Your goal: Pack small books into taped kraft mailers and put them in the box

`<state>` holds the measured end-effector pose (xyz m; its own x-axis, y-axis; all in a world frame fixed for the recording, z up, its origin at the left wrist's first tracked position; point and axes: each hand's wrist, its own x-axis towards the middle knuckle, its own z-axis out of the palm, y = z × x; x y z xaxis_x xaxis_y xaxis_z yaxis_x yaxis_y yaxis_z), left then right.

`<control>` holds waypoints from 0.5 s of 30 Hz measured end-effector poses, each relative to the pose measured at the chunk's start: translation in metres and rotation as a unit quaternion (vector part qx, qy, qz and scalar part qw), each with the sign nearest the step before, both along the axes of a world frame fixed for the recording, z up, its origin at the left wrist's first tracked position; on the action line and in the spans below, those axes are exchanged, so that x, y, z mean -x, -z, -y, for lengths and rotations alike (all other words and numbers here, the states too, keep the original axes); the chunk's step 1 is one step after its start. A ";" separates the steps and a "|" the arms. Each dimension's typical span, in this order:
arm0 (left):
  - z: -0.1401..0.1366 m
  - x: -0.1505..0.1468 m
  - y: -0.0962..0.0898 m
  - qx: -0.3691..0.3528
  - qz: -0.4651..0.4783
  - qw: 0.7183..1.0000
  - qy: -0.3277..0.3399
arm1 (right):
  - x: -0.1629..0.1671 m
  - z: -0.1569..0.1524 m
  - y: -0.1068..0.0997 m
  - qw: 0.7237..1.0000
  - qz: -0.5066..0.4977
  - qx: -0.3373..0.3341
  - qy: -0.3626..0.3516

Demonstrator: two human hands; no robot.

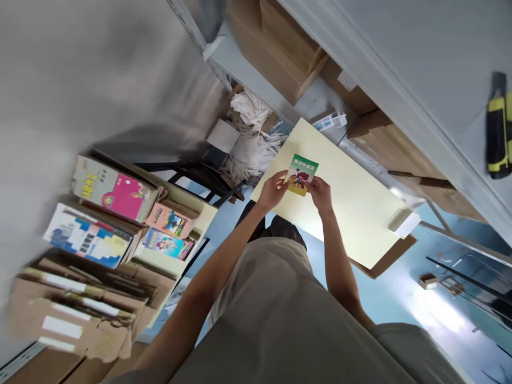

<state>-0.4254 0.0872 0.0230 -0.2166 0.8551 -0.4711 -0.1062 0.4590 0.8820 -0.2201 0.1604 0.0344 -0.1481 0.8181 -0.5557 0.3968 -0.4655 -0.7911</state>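
Observation:
A small green and yellow booklet or card (302, 173), with white characters and cartoon figures on its face, is held up in front of me. My left hand (273, 190) pinches its left edge between thumb and fingers. On its right edge, my right hand (320, 193) grips it the same way. Below both hands lies a pale cream tabletop (352, 213). Whether the piece is a single card or has pages cannot be made out.
To the left, a second table (206, 216) carries stacked books (120, 192) and flattened cardboard (76, 320). Shredded paper (252, 144) heaps beyond the tabletop. A white box (404, 223) sits at its right end. Cardboard boxes (280, 48) fill the shelf; a yellow-black cutter (497, 128) lies far right.

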 end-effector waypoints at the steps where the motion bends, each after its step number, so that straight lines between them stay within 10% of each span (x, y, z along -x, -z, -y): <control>1: -0.010 0.005 0.006 0.009 -0.021 0.999 0.035 | 0.002 -0.005 0.006 1.000 0.027 0.001 0.016; 6: -0.032 0.041 0.025 0.056 -0.142 0.973 0.175 | 0.013 -0.014 0.014 0.979 0.182 -0.040 0.078; 15: 0.010 0.136 0.108 0.241 -0.076 0.967 0.030 | 0.121 -0.022 0.027 0.983 0.162 -0.021 -0.085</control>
